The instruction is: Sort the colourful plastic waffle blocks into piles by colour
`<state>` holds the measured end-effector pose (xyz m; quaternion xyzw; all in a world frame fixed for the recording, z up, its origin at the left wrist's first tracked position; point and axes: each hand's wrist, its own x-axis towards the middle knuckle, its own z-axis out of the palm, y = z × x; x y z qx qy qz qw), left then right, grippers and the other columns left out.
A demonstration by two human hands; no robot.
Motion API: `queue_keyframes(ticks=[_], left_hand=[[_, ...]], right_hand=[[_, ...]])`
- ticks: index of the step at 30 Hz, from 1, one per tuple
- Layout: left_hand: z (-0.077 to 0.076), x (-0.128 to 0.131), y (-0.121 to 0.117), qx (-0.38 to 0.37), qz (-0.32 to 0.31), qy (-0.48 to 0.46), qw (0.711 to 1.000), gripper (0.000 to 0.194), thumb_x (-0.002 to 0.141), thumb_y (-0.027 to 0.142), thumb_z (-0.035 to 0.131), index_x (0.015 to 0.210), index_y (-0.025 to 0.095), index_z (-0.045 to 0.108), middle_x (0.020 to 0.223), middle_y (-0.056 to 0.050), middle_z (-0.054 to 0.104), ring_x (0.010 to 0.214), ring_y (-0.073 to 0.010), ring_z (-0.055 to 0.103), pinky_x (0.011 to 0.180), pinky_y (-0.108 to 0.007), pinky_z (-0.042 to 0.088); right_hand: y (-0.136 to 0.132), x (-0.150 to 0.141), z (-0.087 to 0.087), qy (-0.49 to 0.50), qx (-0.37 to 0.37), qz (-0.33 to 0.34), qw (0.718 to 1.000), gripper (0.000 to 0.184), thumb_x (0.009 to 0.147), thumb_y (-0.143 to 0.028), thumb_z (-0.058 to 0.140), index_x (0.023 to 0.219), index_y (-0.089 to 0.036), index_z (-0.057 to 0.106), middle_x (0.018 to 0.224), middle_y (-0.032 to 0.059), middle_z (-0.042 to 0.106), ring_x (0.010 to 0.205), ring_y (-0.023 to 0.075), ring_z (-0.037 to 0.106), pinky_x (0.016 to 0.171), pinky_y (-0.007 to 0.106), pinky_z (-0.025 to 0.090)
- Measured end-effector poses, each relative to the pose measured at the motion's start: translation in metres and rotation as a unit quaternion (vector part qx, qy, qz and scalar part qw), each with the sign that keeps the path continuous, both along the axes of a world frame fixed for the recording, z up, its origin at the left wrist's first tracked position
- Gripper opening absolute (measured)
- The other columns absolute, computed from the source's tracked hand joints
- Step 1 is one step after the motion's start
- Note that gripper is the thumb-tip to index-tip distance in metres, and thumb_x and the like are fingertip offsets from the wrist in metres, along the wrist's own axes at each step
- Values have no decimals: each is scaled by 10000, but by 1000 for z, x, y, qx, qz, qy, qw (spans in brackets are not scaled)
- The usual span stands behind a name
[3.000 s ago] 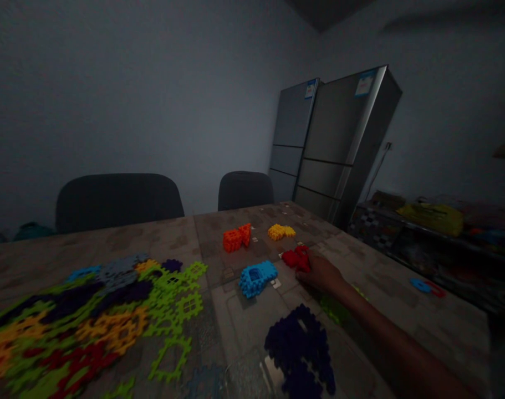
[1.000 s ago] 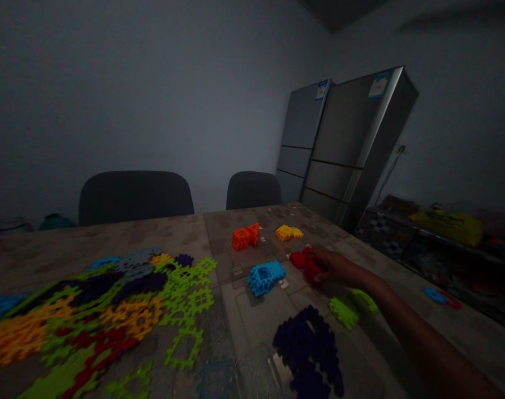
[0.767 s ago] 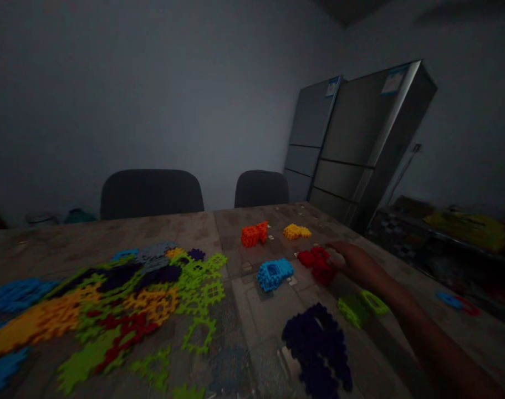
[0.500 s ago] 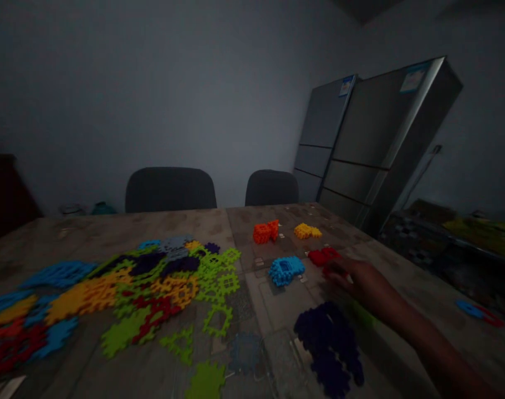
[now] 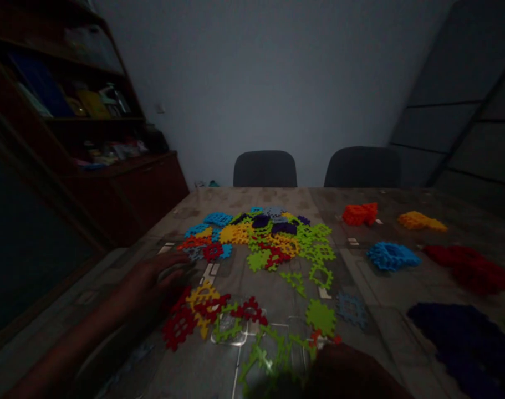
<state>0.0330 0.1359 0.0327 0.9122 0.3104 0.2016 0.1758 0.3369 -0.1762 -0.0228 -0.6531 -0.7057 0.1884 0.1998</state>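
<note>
My left hand (image 5: 164, 271) hovers low at the left, its fingers apart, and I see nothing in it. Just below its fingers lie red toothed building pieces (image 5: 179, 327) and a yellow piece (image 5: 204, 305). At the bottom edge my right hand (image 5: 350, 371) is a dark, blurred shape, and its fingers are hidden. Beside it are green frame pieces (image 5: 264, 354), a solid green piece (image 5: 321, 317) and a small orange piece (image 5: 316, 338). A mixed heap of toothed pieces (image 5: 235, 233) spreads across the middle of the table.
Sorted by colour at the right are orange (image 5: 360, 214), yellow (image 5: 421, 221), light blue (image 5: 391, 256), red (image 5: 470, 267) and dark purple (image 5: 464, 343) piles. Two chairs (image 5: 264, 169) stand behind the table (image 5: 285, 197). A wooden cabinet (image 5: 148, 183) is at the left.
The view has swung left, bringing the cabinet and my left hand into sight. My right hand has left the red pile and is now at the near middle.
</note>
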Motion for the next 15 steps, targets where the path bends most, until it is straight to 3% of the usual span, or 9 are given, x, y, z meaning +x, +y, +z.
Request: queue_keyframes(ticks=[2,5,8,11,15], left_hand=[[-2,1,3,-4,-11,-5,1000,614,918,734,459,1146,222,710,1240,-101,682,1180,-325,623,1065,-478,487],[-6,-1,-2,-11,-23,-5,1000,593,962,680,414,1136,202,719,1240,-129,676,1157,-325,634,1042,-495,505],[-8,-4,-13,-10,-36,-15,999,480,987,587,443,1165,231,711,1260,-115,665,1165,-317,627,1036,-503,508],[-9,1,-26,-16,-65,-26,997,354,993,465,502,1211,249,680,1284,-92,649,1191,-286,606,1050,-466,496],[-9,13,-43,-23,-135,-25,990,285,1011,345,496,1215,240,664,1249,-83,651,1176,-237,592,1033,-389,492]], right_hand=[[22,-14,-3,-32,13,38,999,221,817,-50,561,762,-243,653,790,18,716,719,178,634,618,264,431],[51,-30,13,-79,26,60,995,200,826,-64,562,872,-225,672,867,47,700,800,204,623,678,296,435],[72,-41,38,-58,8,31,998,302,875,-154,576,1160,-221,648,1078,79,663,966,245,603,809,347,451],[87,-47,47,-35,-29,7,999,455,899,-213,594,1352,-208,548,1229,111,589,1079,275,565,888,387,435],[98,-47,39,-56,-58,-4,997,275,926,-198,558,1192,-201,626,1165,100,585,1005,262,575,824,367,430]])
